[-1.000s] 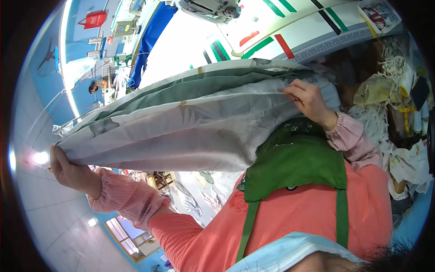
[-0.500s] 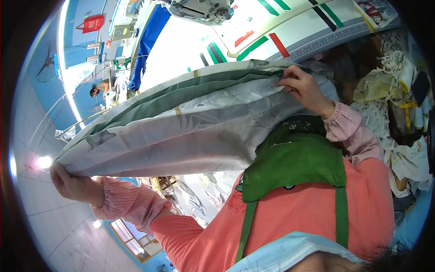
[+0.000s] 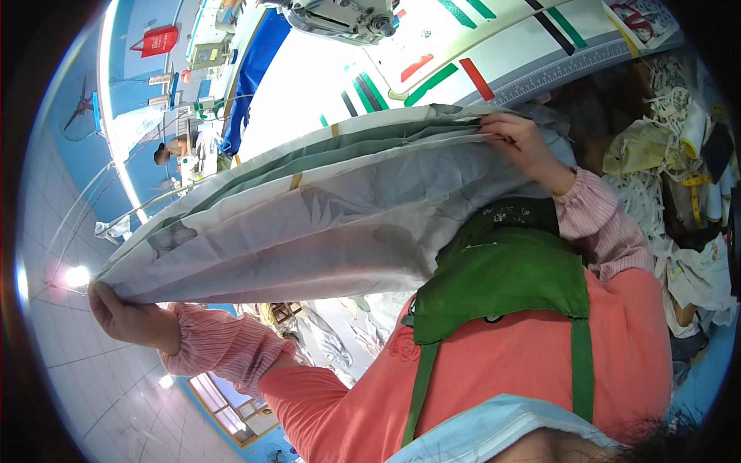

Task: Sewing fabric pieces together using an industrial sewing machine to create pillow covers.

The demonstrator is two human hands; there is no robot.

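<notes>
The left hand's (image 3: 130,318) grip is closed on the far left corner of a pale grey cloth (image 3: 309,239) with a darker leaf print, thumb and fingers pinching it. The right hand's (image 3: 534,154) grip is closed on the same cloth's upper edge, near its right end. Between the two, the cloth stretches in front of the person's body, its layers lying in long folds, with a grey-green layer (image 3: 309,162) showing along the top and small tan marks on the edges.

Just below the cloth's right part is the person's green apron (image 3: 502,285), worn over a coral top (image 3: 494,363). Beyond the cloth's upper edge spreads a white bench (image 3: 309,85) bearing strips of green, black and red; whether the cloth touches it cannot be told. A ruler scale (image 3: 575,71) runs along the bench's edge, above the cloth's right end, and a sewing machine (image 3: 351,19) stands beyond the cloth's middle. To the cloth's right lies a heap of scraps (image 3: 637,147).
</notes>
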